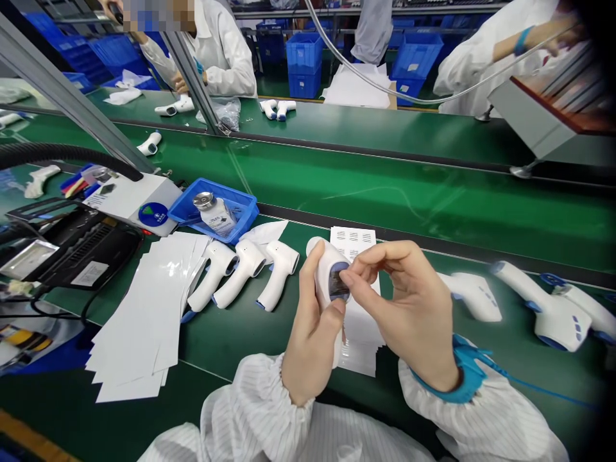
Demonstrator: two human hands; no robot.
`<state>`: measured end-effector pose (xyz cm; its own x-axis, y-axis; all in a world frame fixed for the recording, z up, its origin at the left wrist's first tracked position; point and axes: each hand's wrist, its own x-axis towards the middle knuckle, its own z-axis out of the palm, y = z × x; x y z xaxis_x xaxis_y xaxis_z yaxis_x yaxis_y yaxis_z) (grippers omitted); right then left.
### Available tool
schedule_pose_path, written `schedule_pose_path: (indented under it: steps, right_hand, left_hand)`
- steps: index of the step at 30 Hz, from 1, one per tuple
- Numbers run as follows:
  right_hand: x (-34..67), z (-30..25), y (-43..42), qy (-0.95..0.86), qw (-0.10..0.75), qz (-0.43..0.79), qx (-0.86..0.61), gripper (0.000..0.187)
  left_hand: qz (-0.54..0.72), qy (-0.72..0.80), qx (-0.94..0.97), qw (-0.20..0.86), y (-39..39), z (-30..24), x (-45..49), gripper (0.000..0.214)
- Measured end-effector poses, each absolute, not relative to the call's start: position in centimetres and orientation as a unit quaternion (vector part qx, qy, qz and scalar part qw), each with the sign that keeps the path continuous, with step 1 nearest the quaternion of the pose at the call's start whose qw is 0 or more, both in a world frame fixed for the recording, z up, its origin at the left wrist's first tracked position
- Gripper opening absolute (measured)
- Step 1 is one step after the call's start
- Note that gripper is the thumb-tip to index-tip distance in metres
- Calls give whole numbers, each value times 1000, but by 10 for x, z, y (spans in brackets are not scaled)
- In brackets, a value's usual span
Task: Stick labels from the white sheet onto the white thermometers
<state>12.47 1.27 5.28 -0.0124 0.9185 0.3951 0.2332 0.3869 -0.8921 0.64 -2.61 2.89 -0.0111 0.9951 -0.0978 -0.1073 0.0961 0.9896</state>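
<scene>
My left hand (310,340) is wrapped round a white infrared thermometer (326,258), its dark screen turned towards me. The thumb presses below the screen. My right hand (409,308) wears a blue wrist strap (464,372). Its thumb and forefinger pinch together at the right edge of the screen; whatever is between them is too small to make out. Beneath the hands lies a label sheet (353,237) with rows of small dark print. Left of my left hand, several white thermometers (278,273) lie in a row. More thermometers (548,308) lie at the right.
A stack of white sheets (144,314) lies at the left. Behind it stands a blue tray (248,208) holding a metal-topped bottle (219,215). A white box (163,192) and black device (91,250) sit farther left. Across the green belt (366,183), co-workers in white coats (228,54) work.
</scene>
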Motion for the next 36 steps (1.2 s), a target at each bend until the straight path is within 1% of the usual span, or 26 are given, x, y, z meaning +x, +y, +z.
schedule_pose_path:
  steps: [7,12,14,17,19,21,26,28,31,33,36]
  right_hand:
    - [124,54,14,-646,531,300,-459,23]
    - [123,55,12,-655,527,285,-461,26]
    - [121,56,10,-661,524,271,-465,27]
    - [117,57,5,-679,525,229,-458,26]
    - [114,57,3,-690,531,197,-452,26]
    - [112,57,1,-696,523,188,-454,26]
    - [116,60,2,-716,458,235,-471,29]
    - [118,62,3,-710,451,270,-469,27]
    - [118,64,5,-672,449,372,-457,26]
    - [116,65,7,-642,449,427,-453,28]
    - [116,66,10,-612,447,471,-451,32]
  left_hand:
    - [504,492,438,559,-27,28,7,57]
    - [518,494,457,528,-28,29,6,54]
    - [528,489,460,520,-27,29,6,50]
    - [560,471,455,508,-21,29,5,36]
    - [581,468,459,482,-17,30,4,29]
    - [591,473,465,460,-13,30,2,27]
    - [580,491,489,428,-9,27,-5,31]
    - [575,499,501,412,-9,25,-7,31]
    - [575,506,506,396,-9,22,-9,33]
    - [575,515,502,391,-8,21,-9,34]
    - [574,520,484,407,-9,21,-9,36]
